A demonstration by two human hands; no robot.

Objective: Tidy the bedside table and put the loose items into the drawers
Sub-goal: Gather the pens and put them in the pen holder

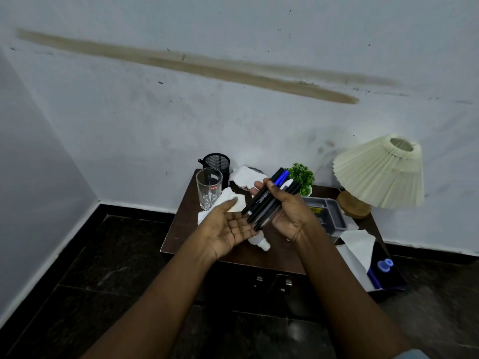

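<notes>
1. While both hands are raised above the bedside table (178, 229), the right hand (290, 216) grips a bundle of pens (267, 203), fingers curled round the barrels. The caps, black and one blue, point toward the wall.
2. The left hand (228, 229) is palm up with straight fingers and holds nothing. It lies just beside the pens' lower ends; contact cannot be confirmed.
3. Rear left of the table: a black mesh holder (216, 163), with a clear glass (208, 189) upright in front of it.
4. Crumpled white tissues (246, 176) lie beside the holder.
5. A white bottle (259, 243) lies on its side below the hands.
6. Right side: a small green plant (302, 177), a grey tray (330, 212), and a lamp (381, 172) with its pleated shade tilted.
7. Two metal drawer handles (259, 279) show on the table front.
</notes>
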